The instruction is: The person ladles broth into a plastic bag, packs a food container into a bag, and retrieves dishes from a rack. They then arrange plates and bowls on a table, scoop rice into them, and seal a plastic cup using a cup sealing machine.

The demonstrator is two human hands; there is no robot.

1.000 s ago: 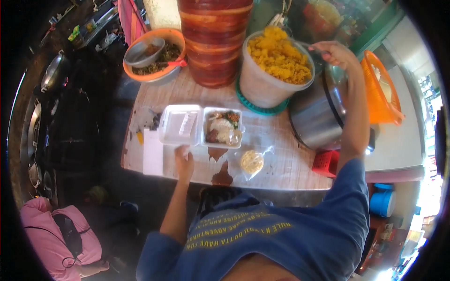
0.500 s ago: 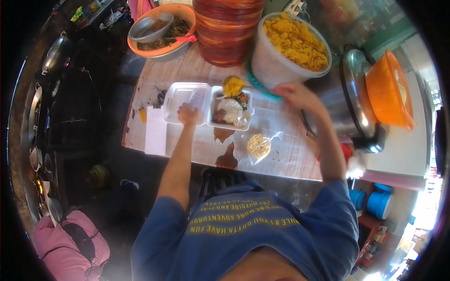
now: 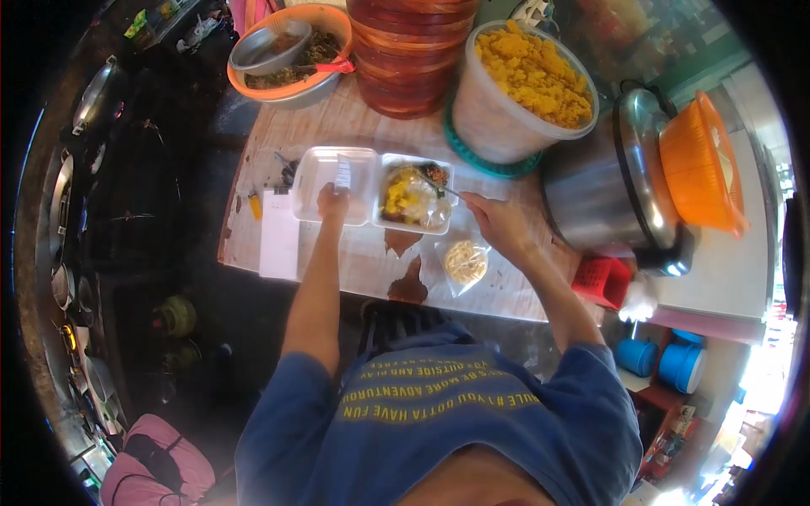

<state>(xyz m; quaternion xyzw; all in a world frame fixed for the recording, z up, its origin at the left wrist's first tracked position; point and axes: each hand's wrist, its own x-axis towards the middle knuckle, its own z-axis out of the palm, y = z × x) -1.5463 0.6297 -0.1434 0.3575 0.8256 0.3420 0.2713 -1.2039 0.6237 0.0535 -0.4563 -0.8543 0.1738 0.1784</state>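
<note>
A white foam food box [image 3: 377,221] lies open on the table, its lid folded out to the left. Its food compartment holds white rice [image 3: 426,202], yellow food [image 3: 402,191] and some dark greens. My right hand [image 3: 498,223] is closed around the handle of a spoon [image 3: 442,186], whose bowl end reaches over the food. Over the lid, my left hand [image 3: 333,201] is closed, with a small clear printed packet [image 3: 343,173] sticking up from its fingers. A clear bag of pale crackers [image 3: 466,262] lies in front of the box.
Behind the box stand a tub heaped with yellow food [image 3: 540,76], stacked reddish-brown containers [image 3: 405,67] and an orange basin [image 3: 253,88]. A large metal pot [image 3: 595,190] and a red basket [image 3: 602,282] are on the right. White paper [image 3: 279,236] and a yellow lighter [image 3: 256,207] lie left.
My right hand has come from beside the tub down to the box's right edge. Yellow food from the spoon now lies over the rice. The left hand has shifted slightly.
</note>
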